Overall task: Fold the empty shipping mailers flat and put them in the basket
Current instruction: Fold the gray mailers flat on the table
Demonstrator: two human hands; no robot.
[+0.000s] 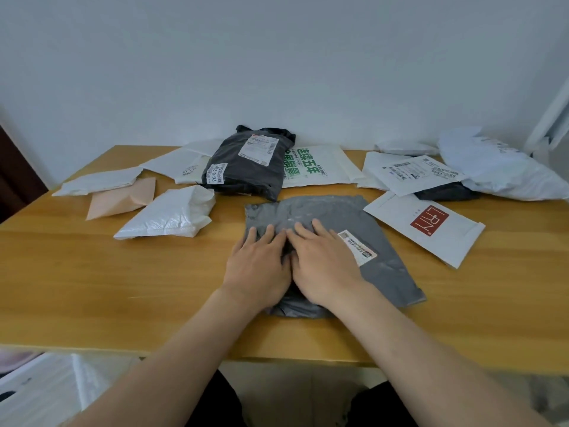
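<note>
A grey plastic mailer (332, 211) with a white shipping label lies flat on the wooden table (92, 272) in front of me. My left hand (258, 266) and my right hand (323, 263) lie side by side on its middle, palms down, fingers straight, pressing it against the table. Several other mailers are spread behind it: a black one (246, 167), a white one with green print (314, 171), a crumpled white one (172, 217), a pale pink one (123, 198), and a white one with a red logo (431, 229). No basket is clearly visible.
More white mailers lie at the back left (98, 181) and in a heap at the back right (498, 167). A white wall stands behind the table. A white, partly hidden object (46, 386) sits below the table's near left edge.
</note>
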